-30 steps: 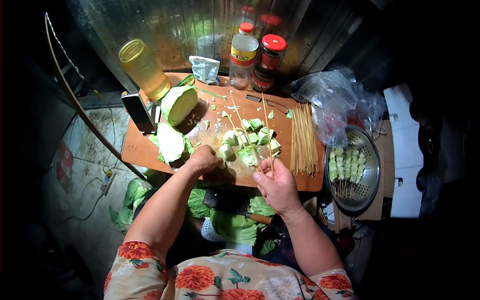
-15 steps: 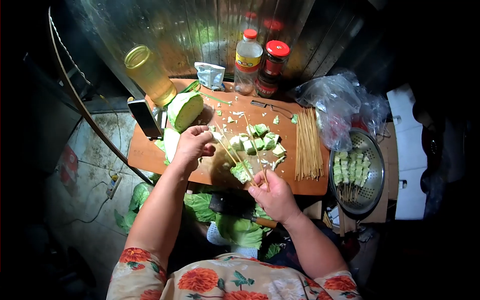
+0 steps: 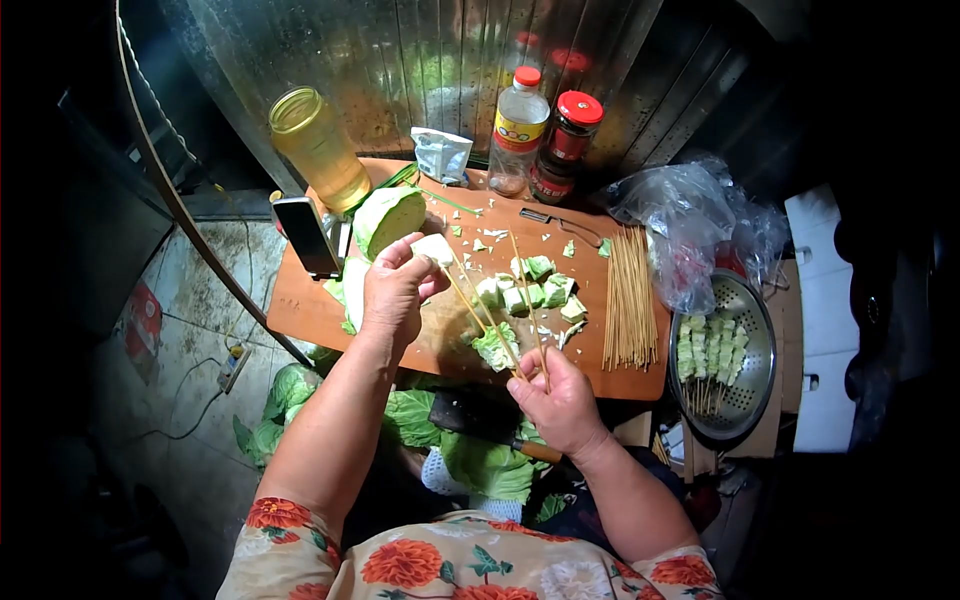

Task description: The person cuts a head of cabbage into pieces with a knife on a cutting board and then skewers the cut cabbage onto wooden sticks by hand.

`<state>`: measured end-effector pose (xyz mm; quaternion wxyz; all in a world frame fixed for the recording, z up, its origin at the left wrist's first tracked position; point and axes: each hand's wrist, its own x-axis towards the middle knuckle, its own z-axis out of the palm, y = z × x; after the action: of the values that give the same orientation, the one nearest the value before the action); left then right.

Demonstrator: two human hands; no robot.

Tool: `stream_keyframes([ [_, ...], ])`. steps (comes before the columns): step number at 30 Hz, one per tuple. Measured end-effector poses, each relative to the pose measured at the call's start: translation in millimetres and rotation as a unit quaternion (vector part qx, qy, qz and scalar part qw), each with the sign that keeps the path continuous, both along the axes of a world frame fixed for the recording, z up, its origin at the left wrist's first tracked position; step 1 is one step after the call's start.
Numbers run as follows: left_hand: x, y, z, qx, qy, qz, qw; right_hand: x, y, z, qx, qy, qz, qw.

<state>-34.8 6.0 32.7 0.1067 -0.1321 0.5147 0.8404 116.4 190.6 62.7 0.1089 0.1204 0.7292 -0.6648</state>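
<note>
My left hand (image 3: 393,290) pinches a pale cabbage piece (image 3: 434,249) at the upper tips of the bamboo skewers (image 3: 470,305). My right hand (image 3: 562,402) grips the lower ends of these skewers, and one more skewer (image 3: 526,290) stands apart in the same grip. A leafy cabbage piece (image 3: 494,347) shows at the skewers just above my right hand; whether it is threaded on them I cannot tell. Beyond lie several cut cabbage chunks (image 3: 556,290) on the wooden board (image 3: 450,345). A cut cabbage head (image 3: 388,220) rests behind my left hand.
Loose skewers (image 3: 630,300) lie at the board's right, near a metal colander (image 3: 757,350) holding filled skewers (image 3: 712,350). A peeler (image 3: 560,222), glass bottle (image 3: 520,130), red-lidded jar (image 3: 575,125), yellow jar (image 3: 325,155) and phone (image 3: 305,235) stand or lie around. A cleaver (image 3: 470,420) rests on leaves below.
My left hand has brought the cabbage piece up to the skewer tips, where it now shows plainly. My right hand keeps its grip on the skewers. The whole view has shifted slightly.
</note>
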Motion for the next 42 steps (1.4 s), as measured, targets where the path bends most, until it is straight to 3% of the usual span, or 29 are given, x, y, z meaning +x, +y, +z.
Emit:
stream_keyframes([
  [21,6.8,13.8,7.3,-0.046,0.068,-0.004,0.997,4.6,6.7,-2.7,-0.044,0.026,0.010,0.999],
  [31,11.0,14.0,9.8,-0.075,0.132,-0.069,0.986,7.7,8.2,-1.5,-0.087,0.011,0.011,0.996],
  [35,18.9,23.5,16.8,-0.116,0.151,-0.067,0.979,9.7,4.2,2.6,-0.105,-0.010,-0.044,0.993],
  [42,26.2,26.1,19.9,-0.061,0.115,-0.136,0.982,10.9,8.9,-10.3,-0.060,0.050,-0.012,0.997],
])
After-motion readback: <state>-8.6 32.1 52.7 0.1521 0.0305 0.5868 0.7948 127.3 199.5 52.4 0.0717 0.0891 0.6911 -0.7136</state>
